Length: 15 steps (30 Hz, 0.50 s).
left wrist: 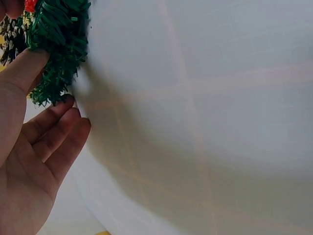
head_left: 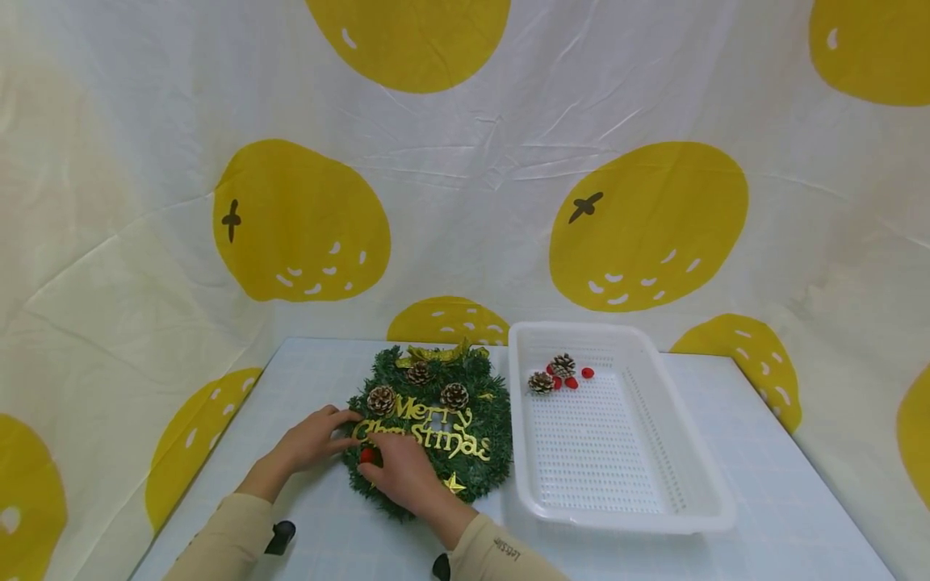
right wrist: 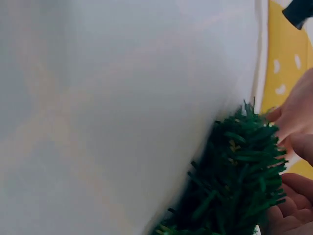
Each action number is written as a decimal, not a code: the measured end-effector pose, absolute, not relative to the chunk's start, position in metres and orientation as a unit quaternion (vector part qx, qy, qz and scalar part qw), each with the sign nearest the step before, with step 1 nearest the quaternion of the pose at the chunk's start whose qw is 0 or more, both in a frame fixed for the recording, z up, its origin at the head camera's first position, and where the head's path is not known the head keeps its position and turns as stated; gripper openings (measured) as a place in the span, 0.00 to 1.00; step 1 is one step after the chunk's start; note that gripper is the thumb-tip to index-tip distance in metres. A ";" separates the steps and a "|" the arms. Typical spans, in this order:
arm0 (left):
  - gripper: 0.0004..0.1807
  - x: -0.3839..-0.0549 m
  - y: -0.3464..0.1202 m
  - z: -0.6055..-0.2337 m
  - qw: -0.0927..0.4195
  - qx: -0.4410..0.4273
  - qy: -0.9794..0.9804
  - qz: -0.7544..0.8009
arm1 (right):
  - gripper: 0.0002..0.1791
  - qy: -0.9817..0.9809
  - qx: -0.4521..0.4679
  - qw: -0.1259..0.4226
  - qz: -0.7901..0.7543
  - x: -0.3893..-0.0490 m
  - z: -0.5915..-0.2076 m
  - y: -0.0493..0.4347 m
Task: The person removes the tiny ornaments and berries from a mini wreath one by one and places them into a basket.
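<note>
A green tinsel wreath (head_left: 500,432) lies on the table, with gold "Merry Christmas" lettering (head_left: 445,440), pine cones (head_left: 454,396) and a gold star (head_left: 454,483). My left hand (head_left: 314,440) grips the wreath's left edge; in the left wrist view the thumb (left wrist: 24,71) lies over the green tinsel (left wrist: 61,34) and the other fingers curl at its underside. At the lower left of the wreath, my right hand (head_left: 408,474) pinches a red berry (head_left: 369,457) between thumb and forefinger. Tinsel hides part of the right fingers in the right wrist view.
Right of the wreath stands a white plastic basket (head_left: 697,452) with two pine cones (head_left: 563,365) and several red berries (head_left: 588,373) at its far left. A gold ribbon (head_left: 436,353) tops the wreath. Behind the table (head_left: 770,484) hangs a fruit-print curtain (head_left: 472,202).
</note>
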<state>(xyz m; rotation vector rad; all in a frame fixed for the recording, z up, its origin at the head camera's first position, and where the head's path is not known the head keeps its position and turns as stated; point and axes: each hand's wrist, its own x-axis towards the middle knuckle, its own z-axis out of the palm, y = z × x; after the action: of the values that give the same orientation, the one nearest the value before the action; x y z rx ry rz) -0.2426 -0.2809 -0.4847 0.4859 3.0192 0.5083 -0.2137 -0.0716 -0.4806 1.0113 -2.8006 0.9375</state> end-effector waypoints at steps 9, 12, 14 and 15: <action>0.23 -0.243 -0.281 -0.486 0.016 0.159 0.974 0.161 | 0.16 -0.900 0.327 0.049 0.285 -0.212 -0.484 -0.075; 0.23 -0.242 -0.281 -0.485 0.022 0.154 0.974 0.163 | 0.12 -0.902 0.327 0.058 0.274 -0.212 -0.487 -0.076; 0.23 -0.242 -0.281 -0.484 0.024 0.156 0.974 0.162 | 0.09 -0.904 0.329 0.064 0.264 -0.213 -0.489 -0.077; 0.23 -0.242 -0.281 -0.484 0.024 0.156 0.974 0.162 | 0.08 -0.905 0.330 0.069 0.260 -0.213 -0.490 -0.078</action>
<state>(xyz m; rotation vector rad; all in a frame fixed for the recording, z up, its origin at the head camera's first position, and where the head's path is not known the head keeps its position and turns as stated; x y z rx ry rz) -0.2416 -0.2809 -0.4840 0.4842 3.0151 0.5001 -0.2127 -0.0778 -0.4898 0.9929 -2.7236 0.7832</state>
